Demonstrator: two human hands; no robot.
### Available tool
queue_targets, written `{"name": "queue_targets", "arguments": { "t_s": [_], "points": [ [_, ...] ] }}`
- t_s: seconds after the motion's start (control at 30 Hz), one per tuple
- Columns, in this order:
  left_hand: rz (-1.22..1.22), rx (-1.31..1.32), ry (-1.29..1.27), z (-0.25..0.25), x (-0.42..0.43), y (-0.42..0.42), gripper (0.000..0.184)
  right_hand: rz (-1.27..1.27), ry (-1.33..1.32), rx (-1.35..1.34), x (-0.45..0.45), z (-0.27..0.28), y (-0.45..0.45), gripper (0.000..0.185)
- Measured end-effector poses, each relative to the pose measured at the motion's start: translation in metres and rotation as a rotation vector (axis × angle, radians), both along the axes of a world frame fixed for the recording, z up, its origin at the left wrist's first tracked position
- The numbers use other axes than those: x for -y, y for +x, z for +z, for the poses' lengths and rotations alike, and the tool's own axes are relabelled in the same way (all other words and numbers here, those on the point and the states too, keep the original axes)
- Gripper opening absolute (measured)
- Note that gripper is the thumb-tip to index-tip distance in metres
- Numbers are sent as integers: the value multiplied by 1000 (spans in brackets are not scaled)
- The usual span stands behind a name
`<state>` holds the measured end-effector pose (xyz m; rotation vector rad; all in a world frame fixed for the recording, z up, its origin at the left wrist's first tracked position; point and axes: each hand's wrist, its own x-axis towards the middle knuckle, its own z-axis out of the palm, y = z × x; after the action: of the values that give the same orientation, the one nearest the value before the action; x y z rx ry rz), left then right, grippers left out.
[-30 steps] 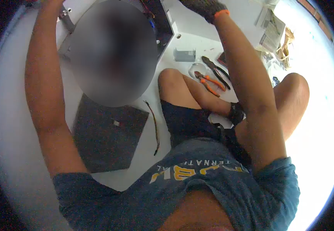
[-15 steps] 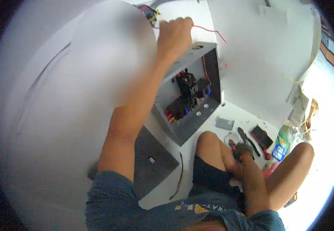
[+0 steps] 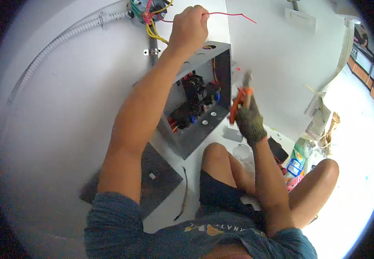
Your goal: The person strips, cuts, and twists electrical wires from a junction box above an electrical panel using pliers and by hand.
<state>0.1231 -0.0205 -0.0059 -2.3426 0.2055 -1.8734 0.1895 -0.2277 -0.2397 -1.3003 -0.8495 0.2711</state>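
Note:
My bare left hand [image 3: 189,28] is closed round a red wire [image 3: 230,14], whose free end sticks out to the right. The wire comes from a round junction box [image 3: 146,9] on the wall, among yellow, green and red wires. My right hand [image 3: 250,121], in a dark glove, grips orange-handled pliers [image 3: 240,100], jaws up and blurred, in front of the right wall. Between and below my hands stands an open grey metal box [image 3: 204,140] with black parts and coloured wires inside.
A dark flat panel [image 3: 161,181] lies at the lower left, with a short cable [image 3: 185,194] beside it. A clear round item [image 3: 241,151], a grey piece [image 3: 232,134] and a black case [image 3: 277,149] sit near my knees. Corrugated conduit [image 3: 72,33] runs along the left wall.
My right hand has risen from the floor with the orange pliers. My left hand holds the red wire, slightly higher in view. The view has shifted, showing more of the junction box.

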Motion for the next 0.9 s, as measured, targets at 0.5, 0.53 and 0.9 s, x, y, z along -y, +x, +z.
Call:
{"name": "queue_targets", "arguments": {
  "t_s": [0.5, 0.53, 0.9],
  "points": [
    [78, -95, -74, 1, 6, -4, 12, -199, 116, 998, -63, 137, 43, 46],
    [82, -92, -70, 1, 6, -5, 11, -166, 95, 970, -62, 138, 44, 45],
    [58, -81, -115, 2, 9, -6, 11, 95, 54, 664, -43, 169, 25, 48]
  ]
}}
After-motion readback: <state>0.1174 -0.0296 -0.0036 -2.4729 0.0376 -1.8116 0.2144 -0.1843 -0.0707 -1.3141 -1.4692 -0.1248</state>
